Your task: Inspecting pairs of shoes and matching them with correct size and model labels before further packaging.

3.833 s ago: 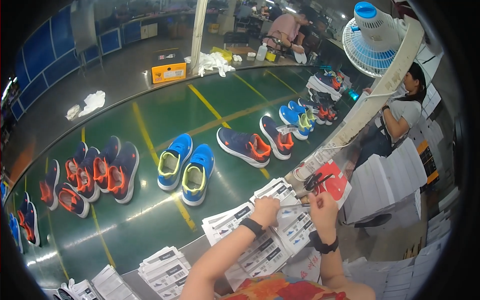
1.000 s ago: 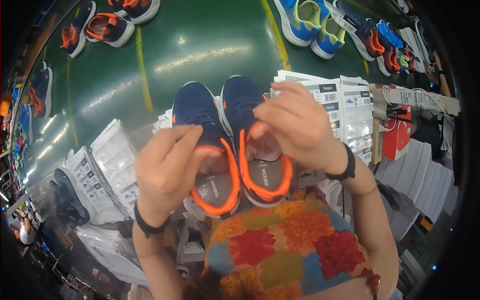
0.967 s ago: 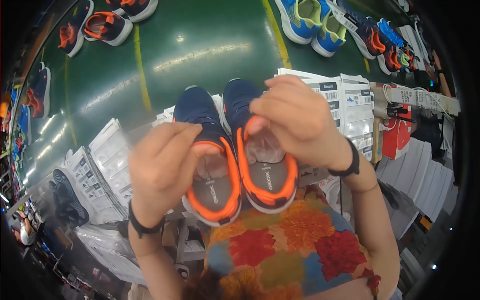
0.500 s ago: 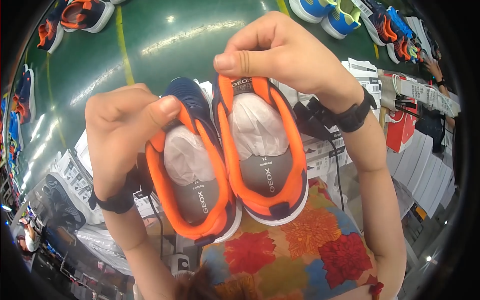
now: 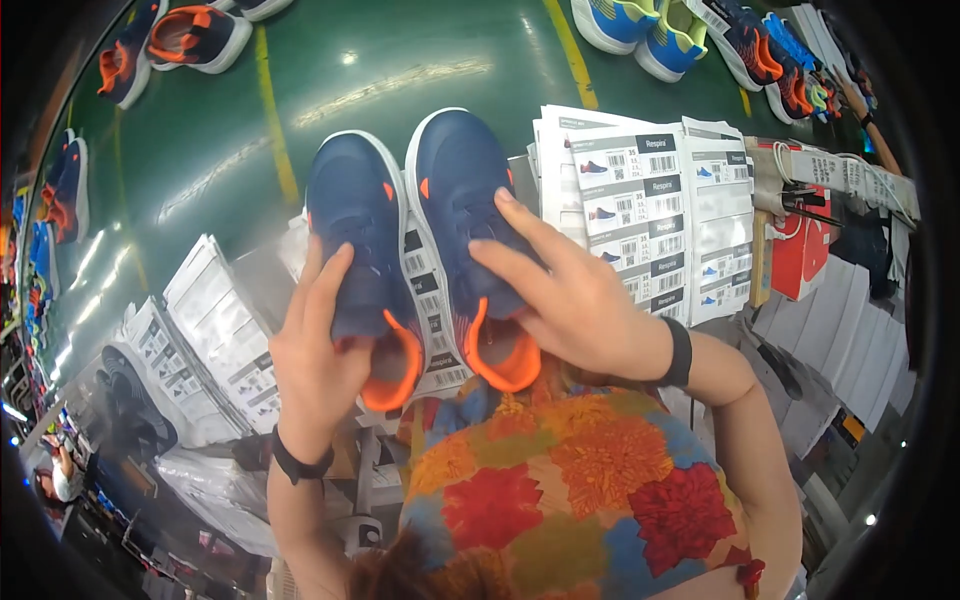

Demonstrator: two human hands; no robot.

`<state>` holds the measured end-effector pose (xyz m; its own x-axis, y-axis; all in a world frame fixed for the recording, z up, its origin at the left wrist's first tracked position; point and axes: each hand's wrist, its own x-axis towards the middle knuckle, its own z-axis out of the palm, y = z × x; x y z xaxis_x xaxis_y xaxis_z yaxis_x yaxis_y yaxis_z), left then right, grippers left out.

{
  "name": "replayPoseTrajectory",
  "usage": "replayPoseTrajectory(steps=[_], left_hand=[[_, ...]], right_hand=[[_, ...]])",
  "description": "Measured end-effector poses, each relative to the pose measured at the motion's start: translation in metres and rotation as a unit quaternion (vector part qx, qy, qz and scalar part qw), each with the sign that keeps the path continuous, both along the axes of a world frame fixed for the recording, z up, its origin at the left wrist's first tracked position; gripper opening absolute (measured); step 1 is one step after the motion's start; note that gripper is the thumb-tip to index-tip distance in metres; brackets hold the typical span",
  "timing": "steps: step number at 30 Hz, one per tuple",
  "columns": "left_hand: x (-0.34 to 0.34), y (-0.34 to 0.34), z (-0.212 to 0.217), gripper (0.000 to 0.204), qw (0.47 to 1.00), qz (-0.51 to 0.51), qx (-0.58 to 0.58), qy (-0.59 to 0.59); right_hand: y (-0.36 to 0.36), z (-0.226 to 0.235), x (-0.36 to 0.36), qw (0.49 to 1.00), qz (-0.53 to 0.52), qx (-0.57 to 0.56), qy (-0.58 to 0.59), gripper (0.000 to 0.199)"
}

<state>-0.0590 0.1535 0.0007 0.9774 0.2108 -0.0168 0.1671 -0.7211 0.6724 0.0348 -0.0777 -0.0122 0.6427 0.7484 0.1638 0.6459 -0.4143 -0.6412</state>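
Note:
Two navy sneakers with orange linings and white soles lie side by side before me, toes pointing away. My left hand point(image 5: 315, 365) grips the left sneaker point(image 5: 360, 205), its fingers along the outer side and its thumb by the tongue. Around the right sneaker point(image 5: 455, 165) my right hand point(image 5: 590, 310) is closed, with fingers over the lacing and the thumb near the opening. Orange heel collars show at the near ends. The tongues and my hands hide most of the insides. Part of a label sheet point(image 5: 432, 300) shows between the two shoes.
Stacks of printed label sheets point(image 5: 640, 215) stand right of the shoes, and more label sheets point(image 5: 210, 330) lie to the left. Other sneakers point(image 5: 200, 38) rest on the green surface point(image 5: 400, 60). A red box point(image 5: 800, 255) is at right. Another person's hand point(image 5: 862, 105) shows far right.
Both sneakers have tipped from showing their paper-stuffed openings to showing their navy uppers, toes away. My hands have moved from the tongues to the shoes' outer sides and lacing.

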Motion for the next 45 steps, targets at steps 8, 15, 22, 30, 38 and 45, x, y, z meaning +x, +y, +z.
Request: replayPoseTrajectory(steps=[8, 15, 22, 30, 38, 45], left_hand=[[0.038, -0.015, 0.075, 0.063, 0.998, -0.039, 0.035, 0.023], [0.028, -0.022, 0.1, 0.042, 0.919, 0.192, -0.12, -0.322], [0.065, -0.025, 0.048, 0.035, 0.884, 0.144, -0.27, -0.352], [0.072, -0.011, -0.012, 0.028, 0.846, 0.163, -0.42, -0.286], [0.096, 0.009, -0.06, 0.021, 0.766, 0.176, -0.577, -0.222], [0.226, 0.001, -0.063, 0.06, 0.995, 0.001, -0.01, -0.098]], right_hand=[[-0.001, 0.071, 0.04, 1.0, 0.006, 0.03, 0.005, 0.052], [-0.013, 0.092, 0.037, 0.857, -0.093, 0.451, 0.233, 0.042], [-0.01, 0.011, 0.025, 0.831, -0.319, 0.42, 0.179, 0.049], [-0.035, -0.011, 0.024, 0.793, -0.156, 0.485, 0.335, 0.054], [-0.04, 0.011, 0.059, 0.583, -0.158, 0.573, 0.554, 0.047], [-0.04, -0.037, 0.162, 0.9, -0.274, 0.21, 0.266, 0.039]])
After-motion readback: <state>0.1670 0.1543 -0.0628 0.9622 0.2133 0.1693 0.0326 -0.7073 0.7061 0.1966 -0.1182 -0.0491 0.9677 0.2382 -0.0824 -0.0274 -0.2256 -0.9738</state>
